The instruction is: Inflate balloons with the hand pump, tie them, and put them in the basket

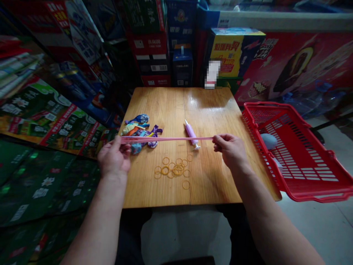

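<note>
My left hand (114,156) and my right hand (228,147) pinch the two ends of a long pink uninflated balloon (165,138), which is stretched straight across the wooden table (209,110). Just beyond my left hand lies a heap of deflated printed foil and rubber balloons (138,129). A pink hand pump (191,134) lies on the table, under the stretched balloon and between my hands. Several thin amber rubber bands (173,169) are scattered nearer me.
A red plastic basket (300,147) sits tilted at the table's right edge, holding a grey inflated balloon (268,141). Stacked printed cartons (150,55) stand behind the table. Printed advertising sheets (46,121) lie to the left, and a red-fronted freezer (292,62) stands back right.
</note>
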Available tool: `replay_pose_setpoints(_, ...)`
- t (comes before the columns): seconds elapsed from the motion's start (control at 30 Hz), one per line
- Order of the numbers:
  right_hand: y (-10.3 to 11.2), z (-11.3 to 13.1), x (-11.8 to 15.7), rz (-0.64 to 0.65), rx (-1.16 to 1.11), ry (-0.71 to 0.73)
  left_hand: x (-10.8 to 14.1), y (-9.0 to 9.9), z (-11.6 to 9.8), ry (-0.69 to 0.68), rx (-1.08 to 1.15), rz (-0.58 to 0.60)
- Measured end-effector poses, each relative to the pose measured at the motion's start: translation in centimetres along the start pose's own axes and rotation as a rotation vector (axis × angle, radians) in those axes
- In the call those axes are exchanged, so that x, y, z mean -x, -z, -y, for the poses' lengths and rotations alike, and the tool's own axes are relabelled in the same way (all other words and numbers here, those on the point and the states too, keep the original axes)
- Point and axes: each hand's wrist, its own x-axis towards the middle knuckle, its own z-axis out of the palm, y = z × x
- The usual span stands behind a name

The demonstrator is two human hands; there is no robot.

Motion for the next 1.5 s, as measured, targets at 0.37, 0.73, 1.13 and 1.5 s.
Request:
replay_pose_setpoints(0.37,-5.5,-2.9,4.4,0.333,0.117,-0.145,8.1,-2.5,5.3,0.103,-0.163,0.514)
replay_pose_setpoints(0.73,-1.1,-2.1,1.1,0.152,0.106,-0.082,0.4,1.5,1.1,-0.019,-0.17,0.101)
replay_pose_setpoints(1.13,-9.3,-4.8,4.6,0.301,0.051,-0.269,6.9,-2.6,3.9,-0.131,-0.445,0.438)
replay_pose_setpoints(1.5,-9.1,-3.3,5.2,0.373,0.186,0.077,9.4,-4.3,4.4,0.651,0.001,0.578)
